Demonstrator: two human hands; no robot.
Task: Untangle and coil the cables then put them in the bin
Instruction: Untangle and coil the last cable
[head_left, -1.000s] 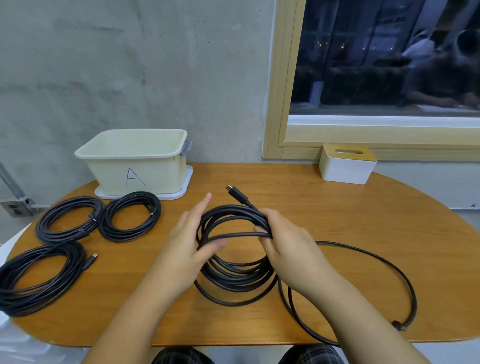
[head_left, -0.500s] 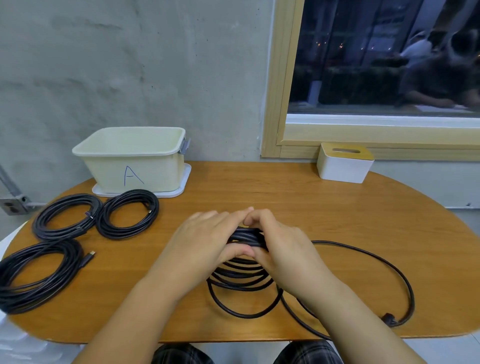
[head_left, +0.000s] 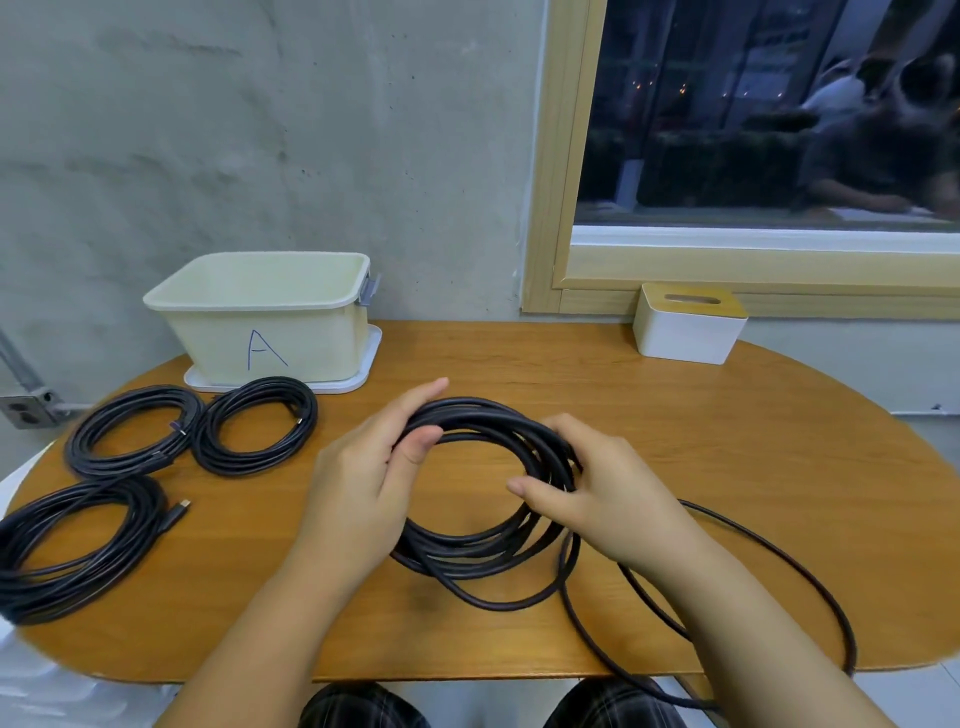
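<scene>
Black cable coil (head_left: 488, 499) held by two hands in the middle of the desk (head_left: 675, 415).
The left hand (head_left: 363, 467) pinches the coil's left side between thumb and fingers; the right hand (head_left: 597, 488) curls round its right side. A loose tail runs off the front edge. The bin (head_left: 260, 322) sits at the back left corner.

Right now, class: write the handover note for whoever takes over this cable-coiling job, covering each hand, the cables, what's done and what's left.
Left hand: grips the left side of the coil in progress.
Right hand: grips its right side.
Loose tail: runs right across the table and over the front edge.
Done: three coiled cables lie at the left, in front of bin A.
Left: wind in the tail, then put all four coils in the bin; none shows in it.
</scene>
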